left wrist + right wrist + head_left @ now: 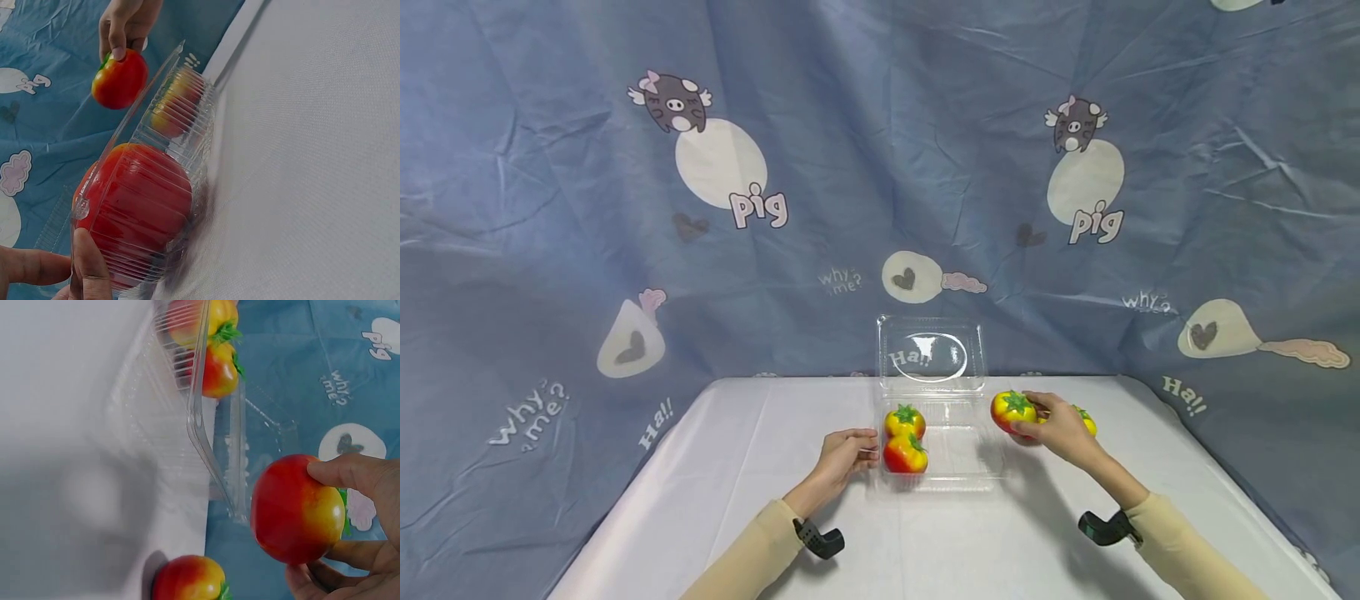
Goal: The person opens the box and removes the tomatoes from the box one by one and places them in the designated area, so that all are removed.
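Note:
A clear plastic clamshell box (951, 481) stands on the table with its lid raised at the back. Two red-and-yellow tomatoes with green leafy tops, one tomato (905, 422) behind the other (904, 456), fill its left side. My left hand (847, 454) pinches the box's left rim, thumb and finger on either side of it in the left wrist view. To the right of the box, my right hand (1063, 425) grips another tomato (294, 509) between thumb and fingers, up off the table. One more tomato (187, 578) lies on the table, partly hidden behind my right hand in the head view.
The white-covered table (947, 542) ends at a blue printed curtain (820, 233) just behind the raised lid (928, 354). The box's right wall (197, 425) stands between the held tomato and the two inside.

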Available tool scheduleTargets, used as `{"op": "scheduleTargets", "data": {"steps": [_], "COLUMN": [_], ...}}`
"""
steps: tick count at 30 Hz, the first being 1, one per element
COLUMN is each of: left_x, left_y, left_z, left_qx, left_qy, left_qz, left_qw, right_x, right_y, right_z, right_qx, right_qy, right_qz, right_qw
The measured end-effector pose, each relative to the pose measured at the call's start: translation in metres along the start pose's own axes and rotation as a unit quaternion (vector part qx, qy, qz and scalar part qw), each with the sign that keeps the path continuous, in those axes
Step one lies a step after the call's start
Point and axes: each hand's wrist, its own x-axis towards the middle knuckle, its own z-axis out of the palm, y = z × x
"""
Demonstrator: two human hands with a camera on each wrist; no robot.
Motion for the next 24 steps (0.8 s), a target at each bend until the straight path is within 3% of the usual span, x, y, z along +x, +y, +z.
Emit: {"op": "scheduleTargets", "data": {"steps": [10, 24], "left_x": [-0.023, -0.019], "left_y": [0.023, 0.020], "left_z": [0.005, 0.005], "left_qx": [-0.001, -0.007], "left_qy": [-0.007, -0.005], "left_qz": [0.004, 0.004], "left_qw": [1.0000, 1.0000], "right_x": [-0.006, -0.013], "right_y": [0.007, 0.020], "right_z": [-0.011, -0.023], "right_qx": [-0.016, -0.007], "right_qy": [0.012, 0.014], "right_qz": [0.016, 0.025], "right_qw": [0.9997, 0.9996]}}
